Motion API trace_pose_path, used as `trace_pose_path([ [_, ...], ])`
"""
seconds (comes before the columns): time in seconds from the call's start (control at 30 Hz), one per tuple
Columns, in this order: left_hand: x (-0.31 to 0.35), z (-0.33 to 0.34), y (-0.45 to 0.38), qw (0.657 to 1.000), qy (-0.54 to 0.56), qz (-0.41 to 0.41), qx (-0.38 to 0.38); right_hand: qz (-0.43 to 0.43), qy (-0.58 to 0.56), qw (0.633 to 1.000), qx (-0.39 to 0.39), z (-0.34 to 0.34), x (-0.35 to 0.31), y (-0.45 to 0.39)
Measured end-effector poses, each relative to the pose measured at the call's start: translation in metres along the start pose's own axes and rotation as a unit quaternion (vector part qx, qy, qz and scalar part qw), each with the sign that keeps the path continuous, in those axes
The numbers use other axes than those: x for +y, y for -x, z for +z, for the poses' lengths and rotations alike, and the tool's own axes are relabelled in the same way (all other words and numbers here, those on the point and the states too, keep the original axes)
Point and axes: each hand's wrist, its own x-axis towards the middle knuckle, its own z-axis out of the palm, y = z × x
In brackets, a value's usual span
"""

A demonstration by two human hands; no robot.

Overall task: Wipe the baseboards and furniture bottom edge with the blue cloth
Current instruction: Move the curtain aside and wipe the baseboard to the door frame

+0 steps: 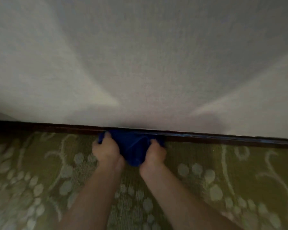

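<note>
Fingers (107,136) of both my hands are curled tight into the blue cloth (133,146), which is bunched between them. With my left hand (106,151) I grip the cloth's left side, knuckles up, one fingertip reaching toward the top edge of the fabric; with my right hand (155,153) I clutch the right side in the same closed grasp. The cloth's upper edge presses against the dark baseboard (223,138), a narrow, glossy brown strip that runs across the whole view, slanting slightly lower toward the right. The rest of the cloth hangs down in a loose fold between my wrists, its lowest point just above the carpet (40,171). That carpet is olive green with a pale pattern of curling stems and round petals, and both my bare forearms stretch over it from the bottom of the view. Above the baseboard rises a pale, finely textured wall (140,55), crossed by soft grey shadows that fan outward from the spot where my hands work. Everything looks a little blurred.
</note>
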Motion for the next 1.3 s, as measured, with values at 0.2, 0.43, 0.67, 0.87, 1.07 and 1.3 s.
trace_pose_path([
  [0.2, 0.02, 0.002, -0.019, 0.992, -0.028, 0.1, 0.077, 0.015, 0.05, 0.998, -0.023, 0.041, 0.01, 0.018],
  [0.43, -0.045, 0.057, 0.036, 0.995, 0.009, 0.061, 0.078, -0.156, 0.161, 0.974, 0.045, -0.026, -0.055, 0.011],
  [0.67, -0.002, 0.014, -0.022, 0.985, -0.001, 0.105, 0.135, -0.124, 0.176, 0.976, 0.002, 0.028, 0.0, 0.019],
  [0.87, -0.021, 0.031, 0.003, 0.976, -0.103, 0.155, 0.11, -0.136, 0.109, 0.985, 0.001, -0.005, -0.024, 0.014],
  [1.07, -0.051, 0.032, 0.024, 0.971, -0.165, 0.172, -0.02, -0.21, 0.098, 0.967, 0.104, -0.033, -0.047, -0.012],
  [1.3, -0.014, 0.019, -0.024, 0.984, -0.024, 0.123, 0.123, -0.147, 0.216, 0.965, -0.018, 0.016, -0.003, 0.012],
])
